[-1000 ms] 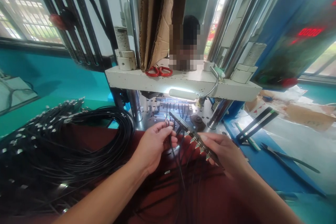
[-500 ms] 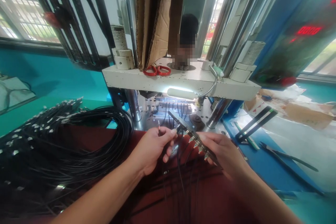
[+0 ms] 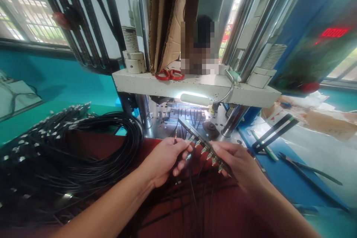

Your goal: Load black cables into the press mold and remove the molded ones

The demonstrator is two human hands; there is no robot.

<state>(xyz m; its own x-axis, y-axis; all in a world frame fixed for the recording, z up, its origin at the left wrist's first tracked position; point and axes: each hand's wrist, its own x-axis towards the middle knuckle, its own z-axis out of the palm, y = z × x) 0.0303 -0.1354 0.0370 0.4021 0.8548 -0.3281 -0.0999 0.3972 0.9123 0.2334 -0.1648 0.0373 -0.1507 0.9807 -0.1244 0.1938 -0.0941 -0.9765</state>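
My right hand [image 3: 237,160] is closed round the lower end of a narrow metal bar [image 3: 201,138], which slants up to the left. Several small metal connectors [image 3: 208,153] stick out along its lower side. My left hand [image 3: 170,158] is closed on black cables at the bar's left side, its thumb and forefinger close to the upper connectors. A thin cable end [image 3: 175,136] pokes up above this hand, and a shiny plug [image 3: 189,156] shows by its fingers. Whether the fingertips touch the bar, I cannot tell. Thin black cables [image 3: 192,187] hang below the hands.
A press with a white plate [image 3: 161,87] stands ahead, with cables in its lit lower mould [image 3: 186,116]. Red-handled scissors [image 3: 170,74] lie on the plate. Left is a large bundle of black cables [image 3: 111,171]; right are pliers [image 3: 309,171] on a blue surface.
The view has shifted slightly, moving the scene right. A dark piece by my left thumb at the bar no longer shows there; metal connectors are visible instead. Both hands keep their hold.
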